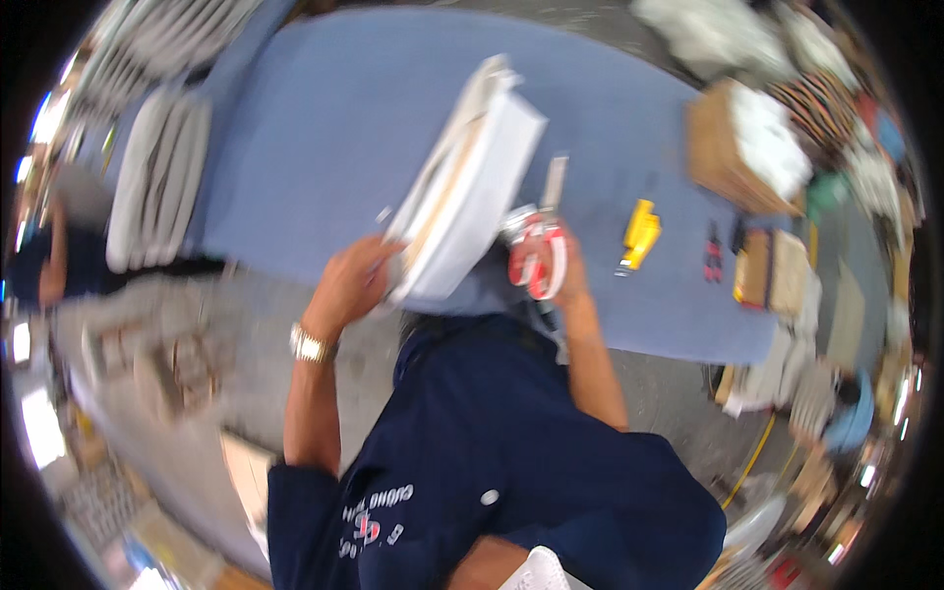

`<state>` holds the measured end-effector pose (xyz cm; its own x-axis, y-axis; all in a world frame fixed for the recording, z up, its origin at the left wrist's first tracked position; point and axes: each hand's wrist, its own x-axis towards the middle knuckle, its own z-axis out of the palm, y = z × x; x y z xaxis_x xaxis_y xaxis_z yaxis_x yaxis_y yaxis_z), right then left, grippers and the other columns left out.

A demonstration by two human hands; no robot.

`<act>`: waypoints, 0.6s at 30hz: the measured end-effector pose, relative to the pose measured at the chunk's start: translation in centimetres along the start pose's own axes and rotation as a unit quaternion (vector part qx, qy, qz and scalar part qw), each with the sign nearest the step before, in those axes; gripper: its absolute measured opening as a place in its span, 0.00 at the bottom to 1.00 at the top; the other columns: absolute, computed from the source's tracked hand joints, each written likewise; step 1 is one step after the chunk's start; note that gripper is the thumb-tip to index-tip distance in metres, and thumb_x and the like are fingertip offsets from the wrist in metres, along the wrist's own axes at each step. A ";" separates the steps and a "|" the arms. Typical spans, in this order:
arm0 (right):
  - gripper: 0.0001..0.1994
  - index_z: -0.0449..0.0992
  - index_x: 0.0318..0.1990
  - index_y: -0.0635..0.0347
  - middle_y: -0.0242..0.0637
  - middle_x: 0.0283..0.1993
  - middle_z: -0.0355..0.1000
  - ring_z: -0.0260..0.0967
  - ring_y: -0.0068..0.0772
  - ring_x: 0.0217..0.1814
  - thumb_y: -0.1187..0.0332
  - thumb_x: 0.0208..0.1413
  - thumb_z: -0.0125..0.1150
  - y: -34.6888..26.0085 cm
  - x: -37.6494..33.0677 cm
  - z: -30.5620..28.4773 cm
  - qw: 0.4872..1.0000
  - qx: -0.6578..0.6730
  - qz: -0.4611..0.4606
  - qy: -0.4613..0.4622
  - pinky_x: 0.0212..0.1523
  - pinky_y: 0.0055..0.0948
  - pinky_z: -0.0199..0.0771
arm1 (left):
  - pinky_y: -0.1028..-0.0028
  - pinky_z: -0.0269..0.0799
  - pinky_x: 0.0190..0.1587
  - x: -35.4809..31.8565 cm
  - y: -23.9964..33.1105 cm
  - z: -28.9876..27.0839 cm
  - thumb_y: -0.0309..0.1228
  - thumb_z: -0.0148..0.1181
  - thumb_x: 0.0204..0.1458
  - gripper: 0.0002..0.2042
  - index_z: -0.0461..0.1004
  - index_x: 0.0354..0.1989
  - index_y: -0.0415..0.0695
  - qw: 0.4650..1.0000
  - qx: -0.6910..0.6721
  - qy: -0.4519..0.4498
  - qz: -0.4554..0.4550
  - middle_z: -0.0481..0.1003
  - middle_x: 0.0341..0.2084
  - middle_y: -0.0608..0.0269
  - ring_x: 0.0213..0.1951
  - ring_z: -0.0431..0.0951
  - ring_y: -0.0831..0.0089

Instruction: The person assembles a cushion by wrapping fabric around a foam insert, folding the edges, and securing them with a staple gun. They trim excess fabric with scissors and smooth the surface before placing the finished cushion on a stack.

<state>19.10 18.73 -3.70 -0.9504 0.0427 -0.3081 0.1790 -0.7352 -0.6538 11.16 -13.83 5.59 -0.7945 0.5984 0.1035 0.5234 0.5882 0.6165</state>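
Note:
My left hand (349, 280) grips the near edge of a flat white box (470, 187), which is tilted up over the blue table (334, 128). My right hand (568, 275) holds a red and white tape dispenser (536, 256) against the box's right side. A strip of tape (556, 182) seems to run up from the dispenser along the box. The picture is blurred by motion.
A yellow utility knife (639, 234) lies on the table right of my hands, with small dark tools (713, 251) beyond it. A brown cardboard box (728, 147) with white contents stands at the far right. Stacks of white flat packs (157, 177) line the left.

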 end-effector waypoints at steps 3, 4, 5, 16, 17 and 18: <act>0.14 0.70 0.54 0.62 0.37 0.26 0.72 0.71 0.28 0.21 0.76 0.62 0.62 -0.5 -2.2 1.3 0.979 -0.199 -0.041 -0.003 0.21 0.27 0.71 | 0.61 0.81 0.44 0.8 1.0 -2.1 0.23 0.58 0.55 0.15 0.79 0.51 0.46 0.994 -0.032 -0.084 -0.057 0.81 0.45 0.52 0.42 0.83 0.53; 0.14 0.72 0.54 0.61 0.35 0.26 0.71 0.71 0.27 0.21 0.76 0.62 0.63 -0.5 -2.7 1.1 0.970 -0.237 -0.042 -0.015 0.21 0.26 0.70 | 0.61 0.81 0.45 1.2 1.0 -2.8 0.23 0.59 0.54 0.15 0.79 0.50 0.45 0.992 -0.021 -0.111 -0.062 0.81 0.45 0.53 0.42 0.82 0.54; 0.15 0.74 0.54 0.60 0.32 0.27 0.71 0.70 0.23 0.23 0.73 0.62 0.66 -1.0 -3.1 1.6 0.958 -0.283 -0.031 -0.022 0.23 0.24 0.70 | 0.62 0.80 0.46 1.8 0.6 -3.3 0.23 0.60 0.53 0.15 0.79 0.50 0.45 0.989 -0.013 -0.134 -0.057 0.81 0.45 0.54 0.43 0.82 0.54; 0.25 0.81 0.51 0.61 0.29 0.35 0.76 0.71 0.20 0.34 0.64 0.46 0.84 -5.8 -1.7 4.8 0.803 -0.579 -0.057 -0.131 0.37 0.23 0.73 | 0.60 0.76 0.47 2.4 0.5 -3.0 0.30 0.70 0.49 0.10 0.76 0.36 0.42 0.983 -0.042 -0.176 0.007 0.78 0.39 0.57 0.44 0.79 0.55; 0.26 0.81 0.52 0.60 0.31 0.36 0.77 0.72 0.21 0.34 0.64 0.45 0.84 -6.3 -1.3 5.3 0.788 -0.592 -0.088 -0.143 0.38 0.23 0.74 | 0.60 0.76 0.47 2.4 0.2 -2.9 0.31 0.71 0.49 0.10 0.76 0.35 0.42 0.984 -0.056 -0.170 0.006 0.77 0.38 0.57 0.43 0.79 0.56; 0.26 0.81 0.52 0.60 0.32 0.37 0.78 0.73 0.23 0.35 0.64 0.44 0.84 -6.8 -0.9 5.9 0.773 -0.604 -0.118 -0.155 0.38 0.24 0.74 | 0.61 0.77 0.47 2.4 -0.1 -2.8 0.31 0.71 0.50 0.10 0.76 0.34 0.41 0.984 -0.069 -0.163 0.004 0.77 0.37 0.57 0.43 0.79 0.57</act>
<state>17.26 19.70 5.08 -0.9745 -0.2233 -0.0234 -0.0805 0.4444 -0.8922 8.28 -14.00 7.99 -0.6377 0.7587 -0.1330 0.4651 0.5169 0.7187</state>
